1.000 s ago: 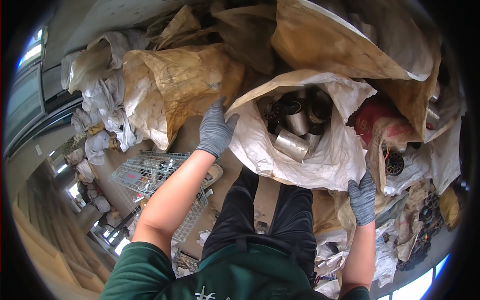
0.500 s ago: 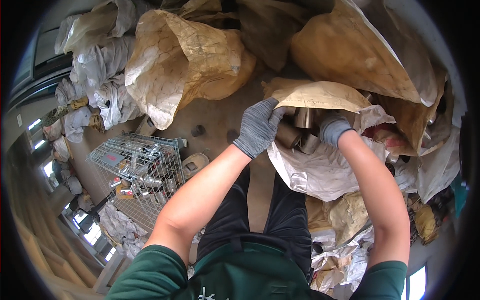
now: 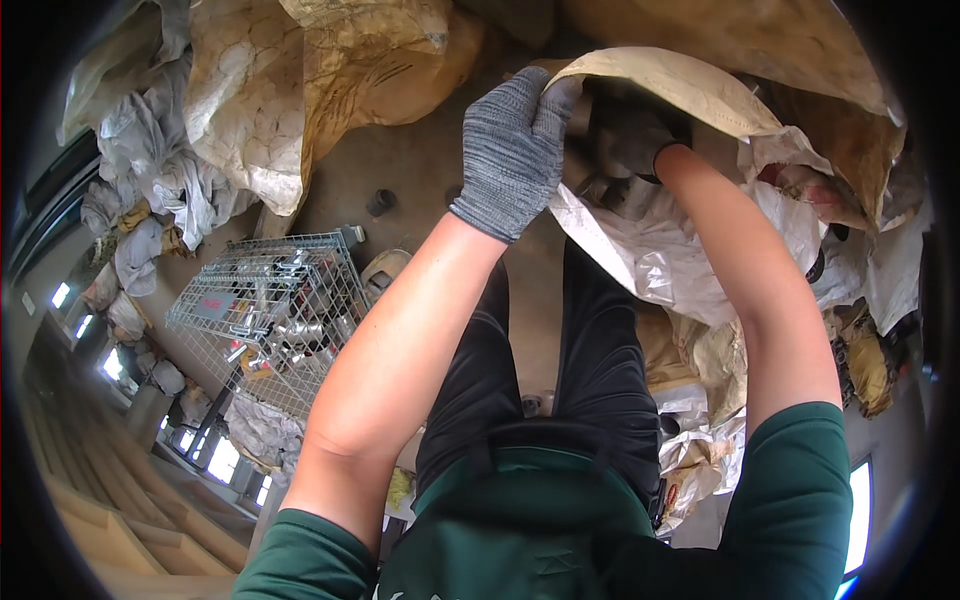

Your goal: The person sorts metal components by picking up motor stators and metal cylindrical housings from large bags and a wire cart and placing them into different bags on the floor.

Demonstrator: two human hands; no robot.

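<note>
My left hand (image 3: 515, 150), in a grey knit glove, pinches the rim of a large paper sack (image 3: 672, 75), tan at the top and white on the near side. The mouth of this sack gapes toward me. Inside it, my gloved right hand (image 3: 632, 142) reaches among metal cylinders (image 3: 606, 190) that lie in shadow. Its fingers are dim and smeared, so their grip does not show. Below the right forearm, the sack's crumpled white wall (image 3: 665, 265) hangs down in front of my legs.
A wire mesh cage (image 3: 270, 310) holding mixed metal parts stands on the left. Large brown sacks (image 3: 370, 80) crowd the far side, with white sacks (image 3: 150, 150) at far left. A small dark cylinder (image 3: 380, 202) sits on the floor. Crumpled sacks (image 3: 700, 370) lie at right.
The sack's rim has been raised and its mouth is wider. My right hand has moved from the sack's right side in over the cylinders. The whole view has shifted.
</note>
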